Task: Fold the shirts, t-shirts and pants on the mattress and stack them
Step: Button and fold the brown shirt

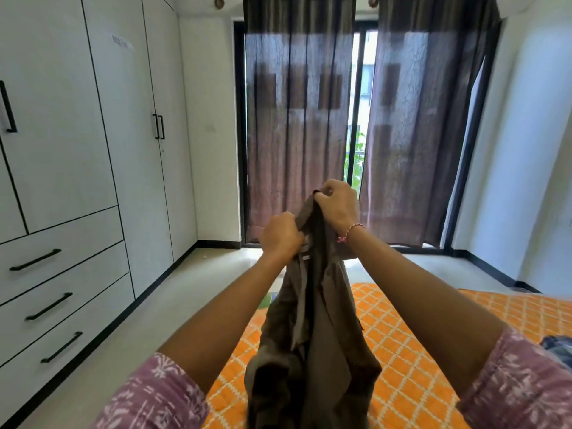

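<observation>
The right hand (pixel 337 205) is curled tight, pinching the top edge of the olive-brown garment (pixel 309 335). The left hand (pixel 280 235), slightly lower and just beside it, grips a fold of the same cloth with bent fingers. The garment hangs below both hands with its long axis near vertical, upper end at the fingers, lower end toward the camera. Cloth is plain, crumpled, with lengthwise folds. It hangs above the near edge of the orange-patterned mattress (pixel 418 335).
</observation>
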The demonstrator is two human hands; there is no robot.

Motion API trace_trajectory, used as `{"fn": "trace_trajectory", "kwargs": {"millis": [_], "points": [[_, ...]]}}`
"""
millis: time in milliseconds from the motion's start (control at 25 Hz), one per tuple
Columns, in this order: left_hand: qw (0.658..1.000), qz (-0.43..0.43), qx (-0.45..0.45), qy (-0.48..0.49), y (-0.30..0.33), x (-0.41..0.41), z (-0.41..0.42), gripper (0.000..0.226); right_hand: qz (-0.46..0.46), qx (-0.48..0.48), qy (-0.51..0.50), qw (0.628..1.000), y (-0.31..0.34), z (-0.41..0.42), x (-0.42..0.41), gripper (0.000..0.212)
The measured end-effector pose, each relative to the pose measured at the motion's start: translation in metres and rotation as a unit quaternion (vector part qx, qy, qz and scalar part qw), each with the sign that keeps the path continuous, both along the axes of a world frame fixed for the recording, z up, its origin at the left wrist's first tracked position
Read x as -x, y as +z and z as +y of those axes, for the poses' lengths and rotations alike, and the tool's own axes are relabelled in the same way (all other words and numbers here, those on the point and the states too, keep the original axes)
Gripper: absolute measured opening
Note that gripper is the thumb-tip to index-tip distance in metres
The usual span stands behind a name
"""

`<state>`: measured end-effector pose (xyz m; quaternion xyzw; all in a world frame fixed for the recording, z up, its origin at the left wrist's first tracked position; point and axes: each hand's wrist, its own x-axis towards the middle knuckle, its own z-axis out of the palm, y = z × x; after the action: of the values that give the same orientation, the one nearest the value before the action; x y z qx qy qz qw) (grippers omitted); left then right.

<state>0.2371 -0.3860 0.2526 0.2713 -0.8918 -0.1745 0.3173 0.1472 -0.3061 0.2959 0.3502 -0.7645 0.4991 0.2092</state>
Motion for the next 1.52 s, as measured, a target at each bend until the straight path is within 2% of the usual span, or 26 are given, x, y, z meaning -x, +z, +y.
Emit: {"fn": "trace_trajectory", "kwargs": {"millis": [120,280,320,360,400,480,520,560,600,640,680,720,760,800,840,880,920,1000,1040,1080,1160,1280,1360,1440,1480,1520], "points": [[0.995,-0.019,0.02,0.091,-0.018,-0.008,-0.021,0.016,0.075,-0.073,-0.008,0.994,-0.006,0.025,0.013,0.017],[0.982,-0.086,0.007,0.167,-0.046,-0.022,-0.027,0.024,0.103,-0.067,-0.063,0.99,-0.006,0.045,0.02,0.009],[0.982,-0.087,-0.034,0.163,-0.045,-0.021,-0.024,0.025,0.074,-0.088,-0.08,0.99,-0.009,0.048,0.018,0.007],[0.981,-0.057,-0.111,0.151,-0.039,-0.016,-0.025,0.025,0.049,-0.129,-0.097,0.986,-0.014,0.052,0.021,0.008],[0.966,-0.009,-0.224,0.125,-0.03,-0.01,-0.027,0.023,-0.018,-0.159,-0.107,0.981,-0.02,0.058,0.026,0.012],[0.882,0.143,-0.449,0.02,-0.003,0.001,-0.028,0.022,-0.231,-0.166,-0.055,0.957,-0.018,0.07,0.032,0.014],[0.851,0.208,-0.483,-0.012,0.011,0.004,-0.025,0.027,-0.294,-0.123,-0.013,0.948,-0.011,0.07,0.036,0.015],[0.847,0.257,-0.464,-0.033,0.024,0.006,-0.021,0.031,-0.291,-0.073,0.013,0.954,0.003,0.067,0.038,0.017],[0.874,0.29,-0.386,-0.045,0.038,0.005,-0.016,0.033,-0.247,-0.035,0.015,0.968,0.018,0.063,0.041,0.02],[0.918,0.291,-0.263,-0.063,0.052,0.005,-0.015,0.035,-0.2,-0.01,0.019,0.98,0.035,0.061,0.041,0.022],[0.96,0.235,-0.128,-0.086,0.062,0.003,-0.014,0.042,-0.149,-0.012,0.019,0.989,0.048,0.059,0.043,0.023],[0.982,0.146,-0.018,-0.115,0.071,0.0,-0.011,0.055,-0.124,-0.055,0.014,0.991,0.057,0.059,0.039,0.026],[0.986,0.06,0.036,-0.149,0.079,-0.005,-0.009,0.067,-0.089,-0.101,-0.009,0.991,0.063,0.06,0.041,0.025],[0.984,0.027,0.056,-0.165,0.086,-0.008,-0.008,0.072,-0.064,-0.104,-0.042,0.992,0.07,0.062,0.043,0.025],[0.984,0.049,0.069,-0.157,0.093,-0.009,-0.007,0.069,-0.037,-0.079,-0.073,0.994,0.076,0.063,0.047,0.026],[0.984,0.087,0.075,-0.133,0.099,-0.01,-0.008,0.059,-0.022,-0.058,-0.087,0.994,0.081,0.067,0.046,0.026],[0.988,0.093,0.069,-0.098,0.104,-0.011,-0.01,0.045,-0.016,-0.085,-0.088,0.992,0.085,0.068,0.042,0.025],[0.997,-0.045,-0.016,-0.063,0.111,-0.015,-0.011,0.021,-0.117,-0.209,-0.04,0.97,0.087,0.07,0.032,0.027],[0.983,-0.138,-0.094,-0.079,0.112,-0.018,-0.008,0.017,-0.195,-0.263,-0.007,0.945,0.083,0.071,0.028,0.03],[0.959,-0.21,-0.16,-0.098,0.111,-0.021,-0.008,0.017,-0.248,-0.319,0.011,0.915,0.08,0.074,0.024,0.031],[0.919,-0.287,-0.246,-0.116,0.106,-0.026,-0.007,0.019,-0.307,-0.402,0.025,0.862,0.075,0.078,0.021,0.033],[0.898,-0.333,-0.269,-0.101,0.097,-0.023,-0.013,0.027,-0.34,-0.458,0.023,0.821,0.062,0.075,0.026,0.035],[0.909,-0.298,-0.273,-0.101,0.084,-0.011,-0.014,0.023,-0.344,-0.44,0.029,0.829,0.045,0.064,0.039,0.033],[0.945,-0.165,-0.257,-0.116,0.056,0.016,-0.026,0.027,-0.312,-0.364,0.075,0.875,0.013,0.045,0.062,0.028],[0.957,-0.095,-0.233,-0.141,0.033,0.029,-0.03,0.049,-0.28,-0.313,0.1,0.902,-0.008,0.037,0.073,0.026],[0.963,-0.064,-0.199,-0.168,0.007,0.038,-0.029,0.081,-0.233,-0.266,0.108,0.929,-0.038,0.031,0.079,0.038]]}}
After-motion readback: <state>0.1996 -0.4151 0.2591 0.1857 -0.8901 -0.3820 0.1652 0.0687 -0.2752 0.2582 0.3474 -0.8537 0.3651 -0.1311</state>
